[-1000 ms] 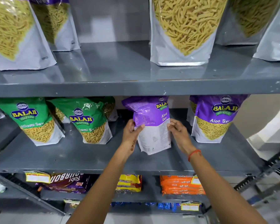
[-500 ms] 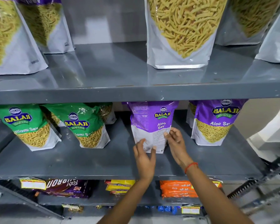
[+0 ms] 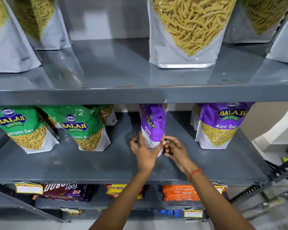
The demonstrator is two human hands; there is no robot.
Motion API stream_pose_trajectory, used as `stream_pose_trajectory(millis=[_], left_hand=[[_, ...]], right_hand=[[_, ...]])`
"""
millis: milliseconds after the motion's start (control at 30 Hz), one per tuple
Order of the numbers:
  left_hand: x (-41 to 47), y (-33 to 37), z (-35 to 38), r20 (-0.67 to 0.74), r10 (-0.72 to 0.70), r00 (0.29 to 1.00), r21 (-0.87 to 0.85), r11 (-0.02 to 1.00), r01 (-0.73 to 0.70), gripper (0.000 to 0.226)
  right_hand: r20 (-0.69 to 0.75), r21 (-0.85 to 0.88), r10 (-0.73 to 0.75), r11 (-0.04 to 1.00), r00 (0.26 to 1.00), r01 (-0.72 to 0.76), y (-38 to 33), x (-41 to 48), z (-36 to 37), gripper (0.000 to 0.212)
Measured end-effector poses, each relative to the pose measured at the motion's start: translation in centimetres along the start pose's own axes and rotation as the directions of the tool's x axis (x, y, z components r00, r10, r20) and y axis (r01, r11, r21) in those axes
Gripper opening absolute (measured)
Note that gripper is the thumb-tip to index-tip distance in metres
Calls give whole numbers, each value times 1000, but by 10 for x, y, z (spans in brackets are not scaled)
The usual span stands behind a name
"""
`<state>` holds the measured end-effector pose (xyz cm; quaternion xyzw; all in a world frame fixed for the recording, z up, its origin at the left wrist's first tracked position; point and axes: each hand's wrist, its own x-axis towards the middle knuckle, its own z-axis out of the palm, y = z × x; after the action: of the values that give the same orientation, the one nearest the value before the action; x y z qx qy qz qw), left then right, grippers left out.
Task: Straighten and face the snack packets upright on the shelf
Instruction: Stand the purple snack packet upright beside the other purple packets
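A purple Aloo Sev packet (image 3: 154, 125) stands on the middle grey shelf (image 3: 106, 163), turned edge-on so its narrow side faces me. My left hand (image 3: 144, 151) wraps around its lower left side. My right hand (image 3: 175, 149) touches its lower right edge with fingertips curled. A second purple Aloo Sev packet (image 3: 220, 125) stands upright, front facing out, to the right. Two green Balaji packets (image 3: 83, 128) (image 3: 22, 128) lean to the left on the same shelf.
Large clear-window sev pouches (image 3: 188, 30) stand on the upper shelf (image 3: 140, 95). Below, the lowest shelf holds brown biscuit packs (image 3: 65, 190), yellow packs (image 3: 116, 188) and orange packs (image 3: 179, 192). A metal rack edge (image 3: 263, 188) juts out at the right.
The purple packet was lowered from the air onto the shelf, then rotated from back-facing to edge-on. My left hand slid from the left side to the packet's base.
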<state>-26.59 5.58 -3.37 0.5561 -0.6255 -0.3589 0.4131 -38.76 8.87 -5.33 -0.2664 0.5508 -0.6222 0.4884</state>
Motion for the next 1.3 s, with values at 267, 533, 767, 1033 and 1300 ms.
stream_pose_trajectory(millis=[267, 533, 767, 1033, 1300], left_hand=[[6, -14, -21, 32, 14, 999, -326, 945, -3, 48], [62, -14, -46, 336, 57, 940, -407, 909, 91, 24], [72, -9, -43, 383, -56, 922, -367, 907, 207, 28], [40, -5, -42, 203, 32, 979, -280, 960, 27, 72], [-36, 23, 10, 43, 697, 716, 110, 709, -697, 66]], right_hand=[[-49, -214, -92, 974, 995, 79, -26, 32, -9, 52], [153, -473, -92, 867, 984, 155, -29, 42, -12, 78], [3, -436, -190, 883, 982, 173, -13, 29, -4, 44], [-206, -564, -464, 776, 862, 282, -28, 7, 9, 44], [-157, -813, -922, 324, 355, 483, -56, -37, -10, 34]])
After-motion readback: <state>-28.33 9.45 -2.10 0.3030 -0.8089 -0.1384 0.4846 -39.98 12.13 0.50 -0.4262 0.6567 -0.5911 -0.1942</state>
